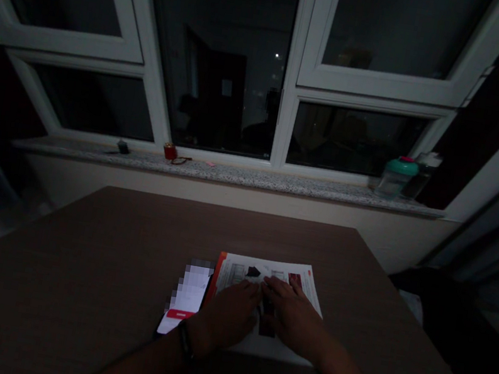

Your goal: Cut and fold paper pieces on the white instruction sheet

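Note:
A printed booklet [314, 287] with an orange-red left edge lies on the brown table, its page showing dark and red pictures. My left hand [228, 314], with a black band at the wrist, rests on the page's left half, fingers bent and the thumb apart from them. My right hand [292, 315] lies on the right half with its fingers stretched out. The fingertips of both hands come close together near the page's middle. In the dim light I make out nothing held in either hand. A lit phone [191, 292] lies left of the booklet, partly behind my left forearm.
The brown table [123, 255] reaches toward a speckled windowsill [242, 176]. On the sill stand a small red jar [170, 151], glasses [181, 160], a small dark object [123, 147] and a teal-lidded bottle [395, 176] beside another clear bottle [421, 174]. Dark windows rise behind.

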Tool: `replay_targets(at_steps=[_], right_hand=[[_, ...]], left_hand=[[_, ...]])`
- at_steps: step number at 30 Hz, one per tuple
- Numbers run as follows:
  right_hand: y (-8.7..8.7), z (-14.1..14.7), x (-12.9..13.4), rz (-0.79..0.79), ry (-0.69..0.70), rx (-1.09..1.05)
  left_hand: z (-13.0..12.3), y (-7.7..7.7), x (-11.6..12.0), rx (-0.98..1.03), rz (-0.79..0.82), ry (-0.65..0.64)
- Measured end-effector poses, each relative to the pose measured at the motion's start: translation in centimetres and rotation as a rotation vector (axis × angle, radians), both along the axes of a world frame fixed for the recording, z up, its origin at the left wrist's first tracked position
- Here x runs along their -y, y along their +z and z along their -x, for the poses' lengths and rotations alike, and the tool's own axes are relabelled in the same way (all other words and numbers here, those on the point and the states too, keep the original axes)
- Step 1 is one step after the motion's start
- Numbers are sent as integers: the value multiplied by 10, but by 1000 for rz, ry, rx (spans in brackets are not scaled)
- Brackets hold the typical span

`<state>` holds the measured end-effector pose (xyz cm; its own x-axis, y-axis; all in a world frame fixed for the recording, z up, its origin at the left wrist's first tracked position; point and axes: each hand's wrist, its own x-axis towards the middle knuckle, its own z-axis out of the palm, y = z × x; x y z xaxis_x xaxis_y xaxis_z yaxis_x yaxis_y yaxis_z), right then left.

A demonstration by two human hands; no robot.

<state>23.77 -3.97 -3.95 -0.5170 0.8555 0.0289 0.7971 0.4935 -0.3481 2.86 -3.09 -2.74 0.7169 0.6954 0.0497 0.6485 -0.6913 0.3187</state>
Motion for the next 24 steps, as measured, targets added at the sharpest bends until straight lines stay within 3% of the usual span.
replay_targets(at_steps=[24], right_hand=[[-5, 3, 2, -57, -20, 28]], left_hand=[[4, 6, 3, 26, 16, -32]])
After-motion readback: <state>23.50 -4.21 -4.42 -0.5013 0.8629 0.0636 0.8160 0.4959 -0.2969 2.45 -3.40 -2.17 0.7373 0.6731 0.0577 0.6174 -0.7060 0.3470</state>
